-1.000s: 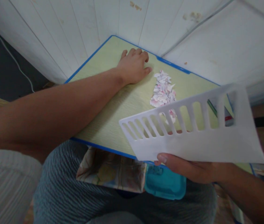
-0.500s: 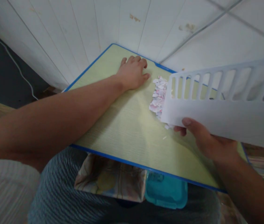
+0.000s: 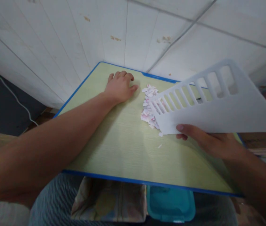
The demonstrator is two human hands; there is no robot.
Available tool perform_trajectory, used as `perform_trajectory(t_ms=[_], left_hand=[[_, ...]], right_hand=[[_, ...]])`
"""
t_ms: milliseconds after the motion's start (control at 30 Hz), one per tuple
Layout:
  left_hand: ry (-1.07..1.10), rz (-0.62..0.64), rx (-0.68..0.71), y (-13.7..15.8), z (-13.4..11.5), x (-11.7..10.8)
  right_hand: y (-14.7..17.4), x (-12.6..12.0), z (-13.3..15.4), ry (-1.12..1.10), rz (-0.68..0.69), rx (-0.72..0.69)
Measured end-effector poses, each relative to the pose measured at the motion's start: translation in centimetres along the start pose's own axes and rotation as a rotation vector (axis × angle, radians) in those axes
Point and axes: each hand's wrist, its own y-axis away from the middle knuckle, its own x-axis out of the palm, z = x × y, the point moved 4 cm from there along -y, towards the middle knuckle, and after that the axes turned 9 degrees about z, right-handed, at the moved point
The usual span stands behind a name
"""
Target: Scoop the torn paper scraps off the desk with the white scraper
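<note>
My right hand (image 3: 208,142) grips a white plastic panel with a row of slots (image 3: 217,106), its lower left corner down at a heap of small pink and white paper scraps (image 3: 148,105). The scraps lie on a pale green desk with a blue rim (image 3: 123,147). My left hand (image 3: 120,88) rests flat on the desk near its far corner, just left of the heap, fingers together and holding nothing. A couple of stray scraps (image 3: 159,146) lie in front of the panel's corner.
White panelled walls (image 3: 76,37) meet in a corner right behind the desk. Under the near desk edge sit a patterned pouch (image 3: 109,201) and a teal plastic box (image 3: 170,204) on my lap. A white cable (image 3: 13,94) hangs at far left.
The panel has come up from the near desk edge and across to the heap, its corner now lowered at the scraps. My left hand has stayed where it was; the view tilted.
</note>
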Motion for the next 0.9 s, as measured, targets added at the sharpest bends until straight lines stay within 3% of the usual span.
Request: perform_trajectory(t_ms=[167, 300, 567, 900], left_hand=[[-0.035, 0.070, -0.048, 0.0, -0.1, -0.2], [-0.081, 0.134, -0.101, 0.3, -0.8, -0.7], [-0.027, 0.090, -0.085, -0.2, 0.5, -0.5], [-0.020, 0.055, -0.066, -0.5, 0.8, -0.5]], right_hand=[[0.7, -0.3, -0.3, 0.092, 0.053, -0.004], [1.5, 0.0, 0.3, 0.036, 0.110, -0.027], [-0.1, -1.5, 0.2, -0.207, -0.044, 0.117], [0.0, -0.6, -1.8, -0.090, 0.003, 0.077]])
